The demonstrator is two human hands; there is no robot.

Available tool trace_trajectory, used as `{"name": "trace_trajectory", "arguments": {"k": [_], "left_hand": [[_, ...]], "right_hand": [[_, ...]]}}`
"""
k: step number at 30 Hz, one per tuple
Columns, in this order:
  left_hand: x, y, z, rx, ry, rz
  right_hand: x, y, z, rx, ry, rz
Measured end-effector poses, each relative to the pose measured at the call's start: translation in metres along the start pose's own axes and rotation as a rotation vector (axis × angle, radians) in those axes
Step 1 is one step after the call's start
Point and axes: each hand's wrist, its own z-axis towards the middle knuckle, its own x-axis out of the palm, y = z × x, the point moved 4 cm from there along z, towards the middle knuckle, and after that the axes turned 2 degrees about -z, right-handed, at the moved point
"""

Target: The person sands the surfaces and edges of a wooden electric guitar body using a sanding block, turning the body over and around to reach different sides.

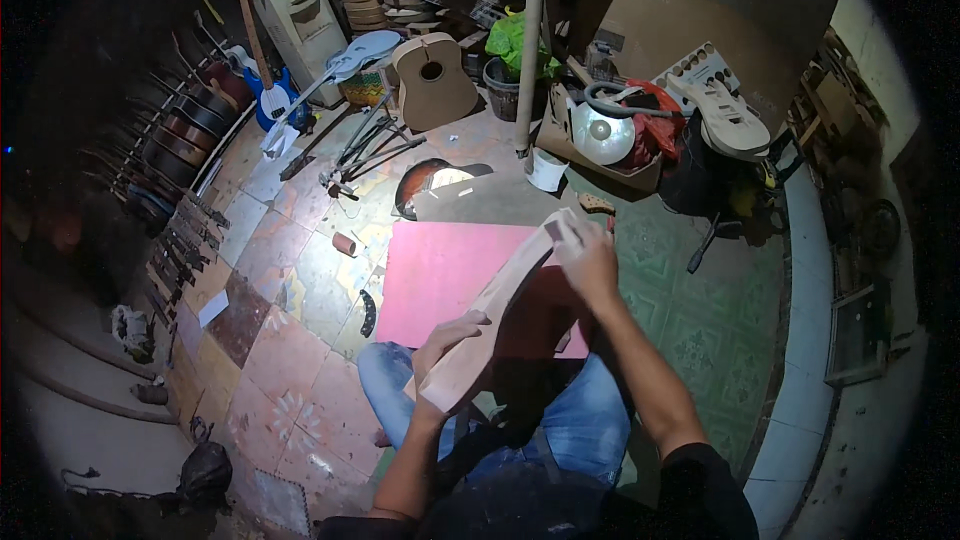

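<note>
An unpainted, pale wooden guitar body (pixel 485 315) stands tilted on its edge across my lap, its curved side facing up. My left hand (pixel 452 340) grips its near end, fingers over the upper face. At the far end my right hand (pixel 588 258) is closed over the rim, with a small dark brown piece that looks like sandpaper (pixel 556 230) at its fingertips. Partly under the body lies a pink mat (pixel 440 265). The body's shaded lower face is mostly hidden from view.
On the tiles left of the mat are a brown roll (pixel 344 243) and a black curved piece (pixel 368 314). Beyond the mat stand a white cup (pixel 546 171) and an upright pole (pixel 533 50). An acoustic guitar body (pixel 434 82) and a blue electric guitar (pixel 272 98) stand farther back.
</note>
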Motion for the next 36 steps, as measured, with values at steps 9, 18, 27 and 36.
{"name": "trace_trajectory", "arguments": {"k": [9, 18, 27, 36], "left_hand": [[0.0, -0.007, 0.003, 0.02, 0.011, 0.051], [0.006, -0.002, 0.003, 0.027, 0.004, 0.061], [-0.005, 0.003, 0.0, 0.034, -0.02, 0.043], [-0.024, 0.012, -0.015, -0.066, -0.07, -0.057]], "right_hand": [[0.016, -0.037, 0.005, 0.196, 0.156, 0.098], [0.021, -0.065, 0.001, 0.396, -0.026, 0.398], [0.015, -0.016, 0.0, -0.12, -0.087, 0.044], [0.002, -0.008, 0.014, 0.067, -0.02, 0.142]]}}
